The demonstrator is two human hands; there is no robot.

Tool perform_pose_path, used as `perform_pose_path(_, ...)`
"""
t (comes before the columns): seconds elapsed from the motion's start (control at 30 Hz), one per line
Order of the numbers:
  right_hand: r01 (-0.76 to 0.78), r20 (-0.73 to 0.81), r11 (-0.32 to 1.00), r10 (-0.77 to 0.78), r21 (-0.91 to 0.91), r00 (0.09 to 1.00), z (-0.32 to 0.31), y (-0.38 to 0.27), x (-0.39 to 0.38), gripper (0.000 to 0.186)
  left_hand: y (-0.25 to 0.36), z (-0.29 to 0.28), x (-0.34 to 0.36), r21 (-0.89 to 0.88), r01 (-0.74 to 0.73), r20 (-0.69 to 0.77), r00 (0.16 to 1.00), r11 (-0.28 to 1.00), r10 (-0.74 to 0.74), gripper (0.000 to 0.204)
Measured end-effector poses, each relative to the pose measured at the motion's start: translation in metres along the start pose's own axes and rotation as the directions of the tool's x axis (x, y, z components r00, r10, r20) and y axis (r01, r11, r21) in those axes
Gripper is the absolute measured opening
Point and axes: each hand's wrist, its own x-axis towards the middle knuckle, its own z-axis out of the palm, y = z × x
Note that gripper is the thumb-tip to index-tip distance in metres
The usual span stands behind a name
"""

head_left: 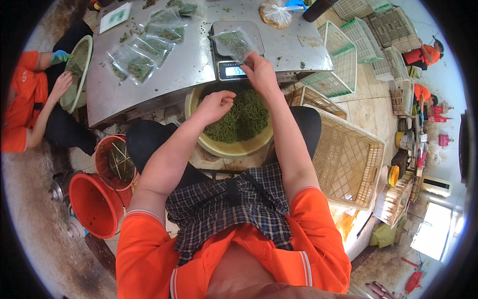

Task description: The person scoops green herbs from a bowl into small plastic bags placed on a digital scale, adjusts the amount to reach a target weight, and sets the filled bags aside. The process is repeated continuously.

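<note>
A clear plastic bag (233, 42) with small green berry-like pieces in it lies on the digital scale (254, 31), whose lit display faces me. My right hand (260, 73) pinches the bag's lower right corner just above the display. Over the yellowish round basin (234, 150), my left hand (217, 105) has its fingers curled together; whether anything small is between them is hidden. Loose green pieces (238, 119) of the same look fill the basin, which stands between my knees, partly beneath the table edge.
Several filled clear bags (142, 57) lie on the metal table (194, 60), left of the scale. A knotted bag (275, 14) sits at the far side. Plastic crates (343, 154) stand to my right, red buckets (94, 204) to my left. Beside the table, a co-worker (32, 97) holds another basin.
</note>
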Motion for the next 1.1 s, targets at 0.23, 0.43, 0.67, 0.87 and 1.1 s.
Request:
perform_pose_path(0.23,-0.242,0.214,0.9,0.172,0.362,0.962,-0.02,-0.017,-0.052,0.019,0.031,0.007,-0.003,-0.664,0.307,0.112,0.942,0.682,-0.315,0.037)
perform_pose_path(0.43,-0.073,0.097,0.978,0.055,0.193,0.994,-0.025,-0.02,-0.063,0.025,0.015,0.01,0.0,-0.818,0.29,0.181,0.95,0.497,-0.256,0.045)
perform_pose_path(0.67,-0.079,0.018,0.993,0.078,0.09,0.997,-0.013,-0.008,-0.021,0.046,0.013,0.012,0.001,-0.742,0.273,0.112,0.951,0.612,-0.289,0.044)
perform_pose_path(0.87,-0.07,-0.059,0.99,0.078,0.126,0.995,0.006,-0.012,-0.004,0.025,0.011,0.012,0.007,-0.745,0.271,0.104,0.95,0.609,-0.295,0.043)
perform_pose_path(1.1,-0.201,-0.009,0.905,0.22,0.374,0.975,-0.018,-0.037,-0.044,0.01,0.016,0.012,0.002,-0.806,0.285,0.157,0.948,0.519,-0.277,0.046)
